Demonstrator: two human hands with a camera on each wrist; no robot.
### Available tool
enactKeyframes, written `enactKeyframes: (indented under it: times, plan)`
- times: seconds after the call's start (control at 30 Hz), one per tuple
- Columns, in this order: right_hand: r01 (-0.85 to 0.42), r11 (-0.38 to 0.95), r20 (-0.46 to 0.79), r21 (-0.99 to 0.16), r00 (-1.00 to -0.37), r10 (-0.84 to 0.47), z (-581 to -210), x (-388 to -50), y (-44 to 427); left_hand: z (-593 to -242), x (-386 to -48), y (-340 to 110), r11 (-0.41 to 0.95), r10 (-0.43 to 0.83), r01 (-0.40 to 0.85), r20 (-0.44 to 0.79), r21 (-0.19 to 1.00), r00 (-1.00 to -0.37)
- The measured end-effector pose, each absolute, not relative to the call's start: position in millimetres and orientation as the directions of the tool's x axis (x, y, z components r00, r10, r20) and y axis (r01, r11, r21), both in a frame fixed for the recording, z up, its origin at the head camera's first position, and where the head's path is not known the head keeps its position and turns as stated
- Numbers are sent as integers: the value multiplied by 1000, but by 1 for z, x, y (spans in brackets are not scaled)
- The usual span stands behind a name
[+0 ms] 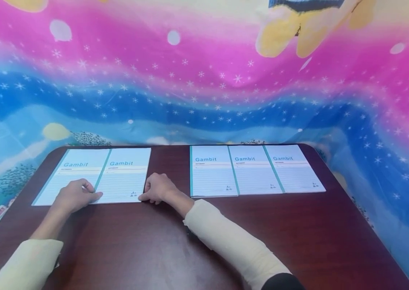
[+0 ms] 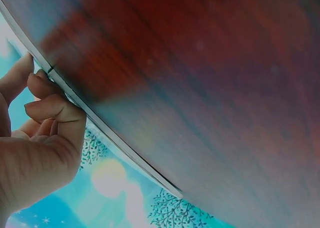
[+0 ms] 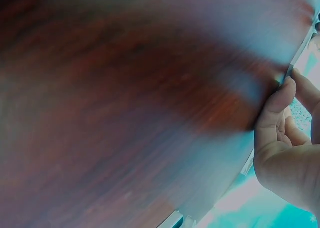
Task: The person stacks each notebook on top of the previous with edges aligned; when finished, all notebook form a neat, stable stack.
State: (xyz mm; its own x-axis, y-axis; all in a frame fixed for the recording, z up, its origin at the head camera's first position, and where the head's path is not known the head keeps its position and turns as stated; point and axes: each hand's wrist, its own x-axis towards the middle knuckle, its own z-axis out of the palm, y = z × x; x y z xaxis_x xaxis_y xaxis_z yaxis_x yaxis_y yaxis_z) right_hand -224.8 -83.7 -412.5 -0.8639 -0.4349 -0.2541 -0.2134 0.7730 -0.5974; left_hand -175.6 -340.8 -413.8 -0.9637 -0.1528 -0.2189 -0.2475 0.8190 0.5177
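Two white "Gambit" notebooks with green spines lie flat side by side at the left. My left hand (image 1: 75, 196) is over the lower part of the outer left notebook (image 1: 75, 157), its thumb reaching the lower left corner of the inner left notebook (image 1: 122, 177). At that notebook's lower right corner, the thumb and fingers of my right hand (image 1: 159, 188) pinch the edge. In the left wrist view, the curled fingers of my left hand (image 2: 47, 133) touch the edge near the seam. The right wrist view has my right hand (image 3: 287, 143) at a notebook edge, partly blurred.
Three more such notebooks, the near one (image 1: 211, 181), the middle one (image 1: 257, 177) and the far right one (image 1: 296, 175), lie in a row at the right. The dark wooden table (image 1: 146, 241) meets a colourful snowflake-patterned cloth (image 1: 204, 80) behind.
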Motion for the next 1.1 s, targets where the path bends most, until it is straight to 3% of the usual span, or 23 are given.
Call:
enactKeyframes:
  times: [0.63, 0.77, 0.9, 1.1]
  plan:
    - [-177, 716, -274, -675, -841, -466, -410, -227, -68, -407, -174, -334, 842, -99, -219, -259, 492, -961]
    - [-62, 647, -308, -760, -843, -442, -408, -230, -65, -405, -172, -332, 841, -108, -228, -262, 491, -959]
    - [102, 498, -355, -861, -822, -445, -408, -231, -63, -404, -172, -330, 844, -109, -222, -250, 487, -962]
    - [229, 353, -388, -907, -780, -491, -411, -232, -62, -407, -172, -329, 840, -117, -214, -219, 499, -969]
